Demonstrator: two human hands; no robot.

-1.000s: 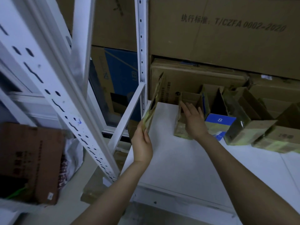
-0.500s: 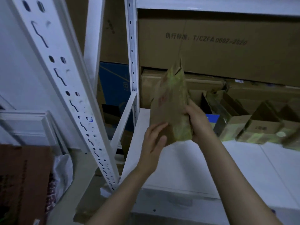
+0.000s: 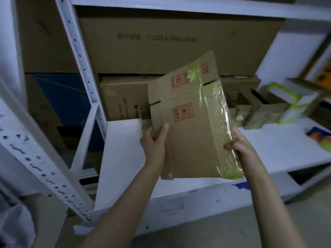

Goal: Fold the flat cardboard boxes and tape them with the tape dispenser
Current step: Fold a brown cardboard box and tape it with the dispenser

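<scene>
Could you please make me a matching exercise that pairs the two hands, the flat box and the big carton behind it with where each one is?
Things:
1. left hand
2. right hand
3. flat box
4. big carton

Places:
a. stacked at the back, black print
b. held up over the shelf
c. gripping the box's yellow-taped edge
d. gripping the box's plain edge

Pairs: 1-d; 2-c; 3-b; 4-a

Front of the shelf (image 3: 121, 158) has open room; small boxes (image 3: 265, 111) crowd its back right, big cartons (image 3: 123, 99) wall off the back.
</scene>
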